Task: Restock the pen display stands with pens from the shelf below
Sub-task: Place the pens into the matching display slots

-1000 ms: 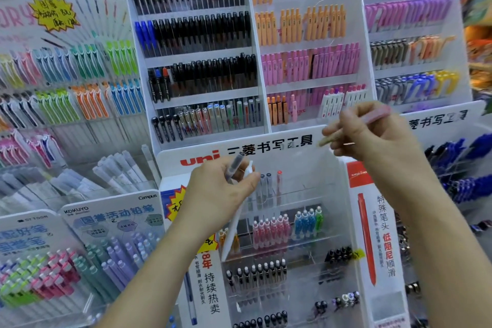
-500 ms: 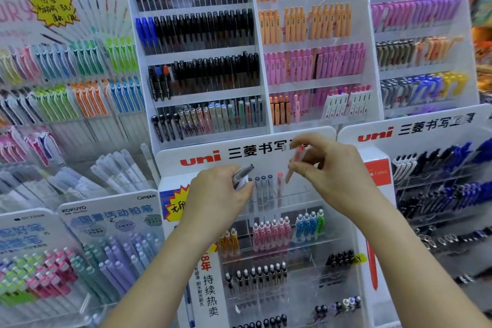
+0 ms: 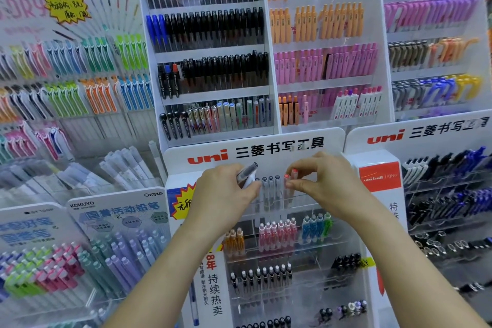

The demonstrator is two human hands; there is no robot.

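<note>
Two pens are in hand, both at the top tier of the uni display stand. The right hand pinches a pink-capped pen between thumb and fingertips. The pen is upright, with its lower end at the tier's row. Whether it is fully seated cannot be told. The left hand grips a grey pen with a dark cap, fingers curled round the barrel and cap tilted up and to the right. It sits just beside the left end of that row and is not yet placed.

Stock as found:
- **Top tier:** a few grey pens and one red-tipped pen stand near the middle. The space toward both edges looks unfilled.
- **Second tier:** orange pens, pink pens and blue and green pens, with gaps between the groups and at the right edge.
- **Third tier:** black pens left of centre and a dark cluster toward the right edge, with bare space between them.
- **Bottom tier:** sparsely filled.

Assessment: restocking is under way and well short of complete. One pen is going in, one is waiting, and every tier has room left. The supply shelf below is out of view.
</note>
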